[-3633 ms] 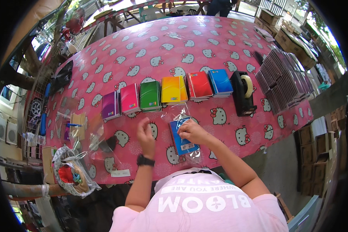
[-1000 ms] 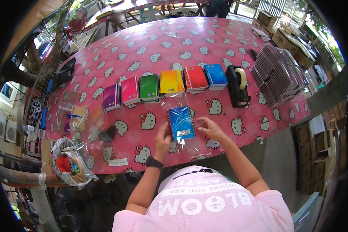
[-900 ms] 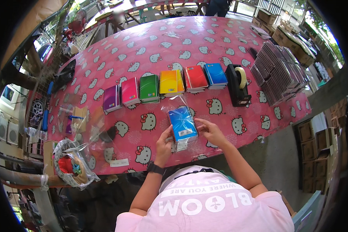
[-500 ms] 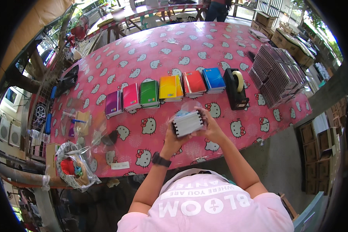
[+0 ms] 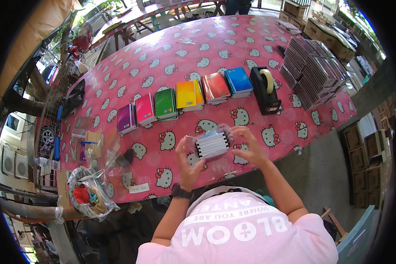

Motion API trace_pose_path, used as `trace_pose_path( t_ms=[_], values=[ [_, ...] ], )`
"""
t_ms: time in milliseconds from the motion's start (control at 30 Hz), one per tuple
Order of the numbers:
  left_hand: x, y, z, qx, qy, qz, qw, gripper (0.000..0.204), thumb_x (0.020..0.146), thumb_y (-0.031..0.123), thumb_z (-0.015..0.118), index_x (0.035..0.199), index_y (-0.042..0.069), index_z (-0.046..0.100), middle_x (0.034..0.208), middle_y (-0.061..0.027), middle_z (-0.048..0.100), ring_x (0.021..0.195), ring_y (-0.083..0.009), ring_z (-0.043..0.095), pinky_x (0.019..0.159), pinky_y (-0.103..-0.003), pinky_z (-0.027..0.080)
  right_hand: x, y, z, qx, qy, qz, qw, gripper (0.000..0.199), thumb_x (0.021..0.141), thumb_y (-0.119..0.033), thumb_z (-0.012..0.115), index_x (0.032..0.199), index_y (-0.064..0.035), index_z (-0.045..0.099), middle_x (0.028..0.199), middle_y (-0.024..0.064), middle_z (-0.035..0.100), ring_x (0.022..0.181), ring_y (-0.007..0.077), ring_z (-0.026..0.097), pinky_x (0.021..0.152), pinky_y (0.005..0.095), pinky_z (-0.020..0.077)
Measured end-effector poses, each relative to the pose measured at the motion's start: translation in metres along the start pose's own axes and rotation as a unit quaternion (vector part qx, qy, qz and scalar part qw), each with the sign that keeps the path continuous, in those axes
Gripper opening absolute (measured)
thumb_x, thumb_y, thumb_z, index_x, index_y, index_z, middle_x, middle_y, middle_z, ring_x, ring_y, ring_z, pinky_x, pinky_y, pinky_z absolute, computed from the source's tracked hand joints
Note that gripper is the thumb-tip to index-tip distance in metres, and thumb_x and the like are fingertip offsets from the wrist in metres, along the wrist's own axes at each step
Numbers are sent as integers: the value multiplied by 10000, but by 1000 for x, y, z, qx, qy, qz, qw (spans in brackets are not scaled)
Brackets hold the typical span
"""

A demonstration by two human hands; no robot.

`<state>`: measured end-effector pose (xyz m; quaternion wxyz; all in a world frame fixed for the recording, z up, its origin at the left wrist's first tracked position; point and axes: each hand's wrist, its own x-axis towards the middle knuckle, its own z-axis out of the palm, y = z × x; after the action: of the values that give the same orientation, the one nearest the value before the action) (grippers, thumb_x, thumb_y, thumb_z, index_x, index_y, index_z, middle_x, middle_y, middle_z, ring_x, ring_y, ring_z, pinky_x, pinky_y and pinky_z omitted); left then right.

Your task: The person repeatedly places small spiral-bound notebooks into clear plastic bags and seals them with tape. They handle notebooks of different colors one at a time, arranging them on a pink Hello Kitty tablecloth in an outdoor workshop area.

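A small stack of spiral notebooks (image 5: 212, 145), white page edges up and black coils at both ends, stands on the near part of the table with clear plastic (image 5: 190, 141) loosely around it. Just left of the stack is my left hand (image 5: 188, 166), fingers and thumb apart. On the other side, my right hand (image 5: 254, 151) is likewise spread, its fingertips close to the plastic at the stack's right end. Whether any fingertip touches the plastic is too small to tell.
Beyond my hands runs a row of notebook piles, from purple (image 5: 126, 119) to blue (image 5: 239, 81). A black tape dispenser (image 5: 265, 94) stands at its right end. Farther right rise stacked wrapped packs (image 5: 310, 72). A plastic bag (image 5: 89, 193) lies at the left edge.
My hands have come off the notebook stack and spread to either side of it. The stack was held between them before; now it stands on the table. The whole view has shifted slightly.
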<state>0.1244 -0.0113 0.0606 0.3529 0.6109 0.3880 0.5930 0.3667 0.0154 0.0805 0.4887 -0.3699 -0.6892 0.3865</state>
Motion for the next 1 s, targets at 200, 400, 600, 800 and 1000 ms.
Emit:
trace_pose_path(
  t_ms=[200, 400, 600, 800, 1000],
  values=[
    [-4, 22, -10, 211, -97, 60, 971, 589, 679, 37, 510, 1268, 53, 519, 1331, -123, 481, 1328, -324, 315, 1093, -435, 234, 8, -25, -4, -135, -124, -47, 982, 601, 511, 75, 489, 1042, -130, 679, 1241, 22, 581, 1261, 268, 379, 1059, 399, 260],
    [4, 20, -23, 264, -179, 86, 944, 639, 683, 63, 518, 1320, 106, 490, 1416, -105, 404, 1373, -349, 225, 1098, -493, 181, 19, -30, -9, -154, -242, -53, 957, 675, 537, 42, 561, 1123, -277, 663, 1432, 5, 404, 1366, 316, 235, 1078, 521, 187],
    [29, 32, -21, 327, -312, 74, 889, 721, 643, 31, 576, 1326, 244, 486, 1476, -24, 313, 1401, -356, 118, 1108, -559, 89, 27, -33, 2, -209, -310, -49, 926, 714, 515, -49, 663, 1161, -351, 632, 1526, 2, 208, 1394, 401, 87, 1060, 619, 138],
    [38, 35, -15, 354, -354, 73, 863, 755, 590, 19, 633, 1291, 278, 517, 1472, -8, 314, 1402, -353, 117, 1110, -564, 89, 28, -23, 2, -85, -273, -34, 958, 688, 542, -73, 659, 1191, -298, 625, 1518, 24, 232, 1405, 356, 95, 1101, 557, 126],
    [40, 34, -14, 343, -363, 82, 863, 742, 576, 32, 640, 1271, 270, 534, 1459, -22, 330, 1376, -350, 202, 1103, -569, 127, 30, 77, -155, -188, 342, 153, 908, 305, 801, -229, 663, 1027, -24, 664, 1078, 89, 634, 780, 220, 605, 765, 364, 463]
  ],
)
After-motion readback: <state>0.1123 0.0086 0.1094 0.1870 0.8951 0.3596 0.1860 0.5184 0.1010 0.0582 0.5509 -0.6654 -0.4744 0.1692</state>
